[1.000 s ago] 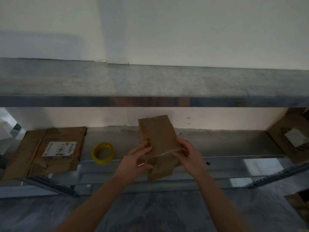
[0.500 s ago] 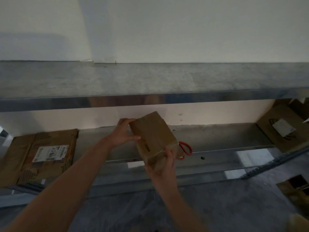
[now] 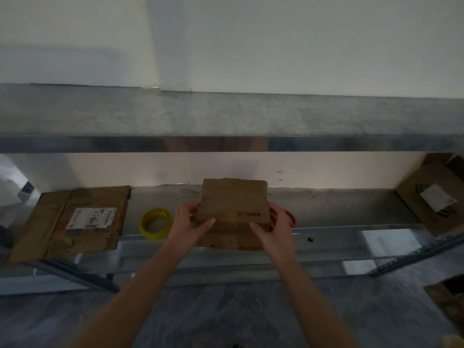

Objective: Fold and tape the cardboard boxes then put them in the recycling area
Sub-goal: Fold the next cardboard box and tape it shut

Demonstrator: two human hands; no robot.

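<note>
The folded cardboard box (image 3: 233, 204) is in the middle of the view, over the front part of the lower shelf (image 3: 339, 209), with a small orange print on its near face. The left grip (image 3: 187, 223) (the person's left hand) is clamped on the box's left side, thumb on the near face and fingers curled round the edge. The right grip (image 3: 272, 226) is clamped on the right side in the same way. It seems the box rests on the shelf, but the dim light does not let me be sure. Just behind the right grip an orange scissors handle (image 3: 291, 218) shows. A yellow tape roll (image 3: 155, 223) lies on the shelf just left of the left grip. Further left lies a flattened carton (image 3: 72, 222) with a white label. At the far right another carton (image 3: 434, 194) leans against the wall. An upper shelf (image 3: 226, 116) runs above.
</note>
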